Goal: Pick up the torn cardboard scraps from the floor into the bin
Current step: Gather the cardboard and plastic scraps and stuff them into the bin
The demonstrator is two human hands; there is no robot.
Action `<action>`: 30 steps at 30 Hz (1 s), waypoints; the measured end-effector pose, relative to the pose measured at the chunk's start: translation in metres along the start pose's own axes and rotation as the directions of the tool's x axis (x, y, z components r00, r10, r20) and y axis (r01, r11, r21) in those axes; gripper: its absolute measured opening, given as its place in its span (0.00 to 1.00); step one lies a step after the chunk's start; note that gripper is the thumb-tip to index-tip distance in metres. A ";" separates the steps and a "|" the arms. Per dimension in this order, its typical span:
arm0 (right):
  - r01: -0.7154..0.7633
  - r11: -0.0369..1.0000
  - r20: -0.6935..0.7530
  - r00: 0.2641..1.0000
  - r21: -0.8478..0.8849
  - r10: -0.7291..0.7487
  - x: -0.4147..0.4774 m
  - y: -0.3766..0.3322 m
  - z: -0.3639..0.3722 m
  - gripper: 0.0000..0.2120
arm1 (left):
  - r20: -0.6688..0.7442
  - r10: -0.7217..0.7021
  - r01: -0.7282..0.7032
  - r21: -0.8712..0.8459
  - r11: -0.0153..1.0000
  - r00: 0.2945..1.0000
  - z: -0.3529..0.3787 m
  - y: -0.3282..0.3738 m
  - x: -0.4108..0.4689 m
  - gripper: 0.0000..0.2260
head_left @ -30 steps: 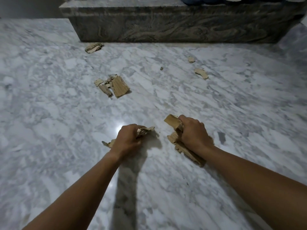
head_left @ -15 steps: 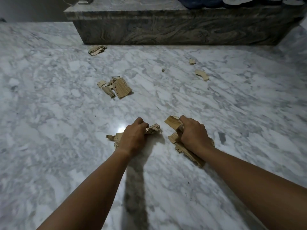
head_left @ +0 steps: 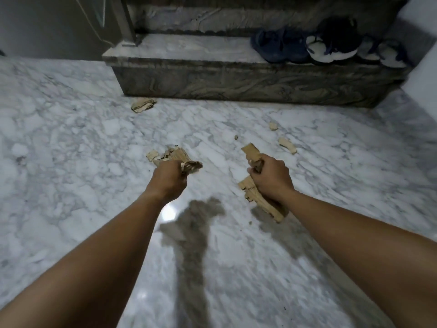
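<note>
No readable text, label, brand or number anywhere

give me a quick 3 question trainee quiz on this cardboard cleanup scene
1. True or false: both the left hand and the right hand have a closed grip on torn brown cardboard scraps.
2. Which loose scrap lies closest to the grey stone step? A) the folded tan scrap at its left base B) the curved pale scrap C) the small square scrap
3. Fill in: the dark blue sandals rest on the ____.

Key: 1 true; 2 A; 3 step
</note>
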State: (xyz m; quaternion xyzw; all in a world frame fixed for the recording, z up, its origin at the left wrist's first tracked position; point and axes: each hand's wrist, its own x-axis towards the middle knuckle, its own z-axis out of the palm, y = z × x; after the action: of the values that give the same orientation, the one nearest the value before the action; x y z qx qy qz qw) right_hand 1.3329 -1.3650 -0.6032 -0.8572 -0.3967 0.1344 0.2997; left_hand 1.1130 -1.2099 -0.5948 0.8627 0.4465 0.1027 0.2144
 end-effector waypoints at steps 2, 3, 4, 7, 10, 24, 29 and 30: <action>-0.009 1.000 -0.032 0.999 -0.023 0.008 0.017 -0.033 -0.017 0.12 | -0.010 0.031 -0.031 -0.030 0.999 0.999 -0.032 0.009 0.005 0.05; -0.017 1.000 -0.034 0.999 -0.026 0.016 0.023 -0.048 -0.025 0.12 | -0.027 0.036 -0.038 -0.053 0.998 0.999 -0.044 0.013 0.006 0.05; -0.026 0.999 -0.035 0.999 -0.030 0.025 0.028 -0.063 -0.034 0.14 | -0.046 0.027 -0.031 -0.075 0.997 0.999 -0.057 0.016 0.009 0.06; -0.022 0.996 0.008 1.000 -0.091 0.023 0.048 -0.093 -0.046 0.17 | -0.109 -0.071 0.057 -0.128 0.990 0.991 -0.078 0.016 0.023 0.06; 0.032 0.992 0.082 0.996 -0.122 -0.022 0.088 -0.098 -0.021 0.18 | -0.186 -0.183 0.161 -0.128 0.979 0.965 -0.060 0.004 0.054 0.06; 0.097 0.989 0.106 0.988 0.108 -0.108 0.159 -0.013 0.132 0.10 | -0.199 -0.310 0.359 0.305 0.882 0.930 0.109 -0.050 0.118 0.27; 0.121 0.979 0.066 0.989 0.165 -0.134 0.155 -0.014 0.124 0.10 | -0.311 -0.268 0.324 0.144 0.935 0.912 0.113 -0.016 0.111 0.11; 0.103 0.977 0.059 0.992 0.185 -0.115 0.154 -0.011 0.119 0.10 | -0.289 -0.234 0.284 0.146 0.948 0.928 0.117 -0.012 0.110 0.08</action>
State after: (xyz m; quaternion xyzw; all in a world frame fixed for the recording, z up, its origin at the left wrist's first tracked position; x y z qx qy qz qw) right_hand 1.3708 -1.1937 -0.6889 -0.7980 -0.4392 0.1830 0.3698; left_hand 1.2111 -1.1469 -0.7056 0.7902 0.5892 0.1472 0.0823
